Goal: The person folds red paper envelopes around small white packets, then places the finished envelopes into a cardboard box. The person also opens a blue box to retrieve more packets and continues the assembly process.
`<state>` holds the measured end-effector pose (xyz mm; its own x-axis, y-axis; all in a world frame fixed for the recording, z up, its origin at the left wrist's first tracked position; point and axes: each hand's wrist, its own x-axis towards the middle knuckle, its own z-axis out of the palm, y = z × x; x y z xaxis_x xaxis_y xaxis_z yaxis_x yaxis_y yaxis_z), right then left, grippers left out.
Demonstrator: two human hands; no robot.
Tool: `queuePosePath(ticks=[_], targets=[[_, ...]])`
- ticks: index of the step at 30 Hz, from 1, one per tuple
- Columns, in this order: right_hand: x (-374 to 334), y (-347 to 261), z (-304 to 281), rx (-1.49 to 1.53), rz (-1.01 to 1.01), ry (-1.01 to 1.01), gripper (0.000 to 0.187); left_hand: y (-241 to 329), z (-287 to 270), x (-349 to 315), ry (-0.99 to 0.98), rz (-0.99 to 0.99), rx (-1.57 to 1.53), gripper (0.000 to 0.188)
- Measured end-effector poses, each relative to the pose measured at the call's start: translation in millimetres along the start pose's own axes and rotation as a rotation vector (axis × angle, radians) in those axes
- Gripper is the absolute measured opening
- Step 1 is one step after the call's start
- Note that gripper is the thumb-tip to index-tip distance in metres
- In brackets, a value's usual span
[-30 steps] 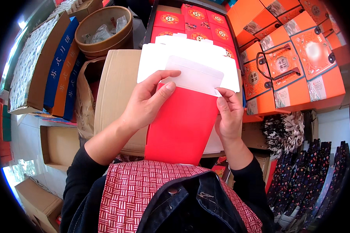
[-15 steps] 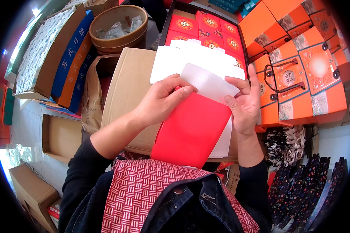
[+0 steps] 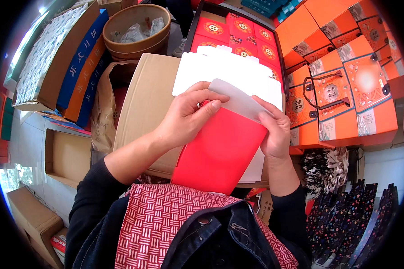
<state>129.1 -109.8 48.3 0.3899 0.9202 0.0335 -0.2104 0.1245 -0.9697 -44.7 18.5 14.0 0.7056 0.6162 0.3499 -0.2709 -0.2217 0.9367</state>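
While the left hand point(image 3: 184, 119) pinches the red card sleeve point(image 3: 220, 150) from above, thumb pressed on its face to steady it, the right hand point(image 3: 274, 132) grips its far edge, fingers bending the white flap point(image 3: 238, 101). Just beyond both hands lies a stack of white flat blanks point(image 3: 229, 74) on a brown carton point(image 3: 143, 107), handy for reaching.

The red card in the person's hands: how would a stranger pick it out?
Start at the brown carton in the middle with white sheets stacked on it. Above it, the left hand and right hand grip one flat red card with a white flap, the only plain red sheet, without gold patterns.
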Motion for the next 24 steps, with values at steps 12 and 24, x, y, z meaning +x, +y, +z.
queuePosePath(ticks=[12, 24], targets=[[49, -55, 9, -0.405, 0.31, -0.461, 0.022, -3, -1, -1, -0.081, 0.077, -0.045, 0.02], [55, -51, 29, -0.601, 0.308, -0.501, 0.024, 10, 1, -2, -0.039, -0.036, -0.043, 0.05]])
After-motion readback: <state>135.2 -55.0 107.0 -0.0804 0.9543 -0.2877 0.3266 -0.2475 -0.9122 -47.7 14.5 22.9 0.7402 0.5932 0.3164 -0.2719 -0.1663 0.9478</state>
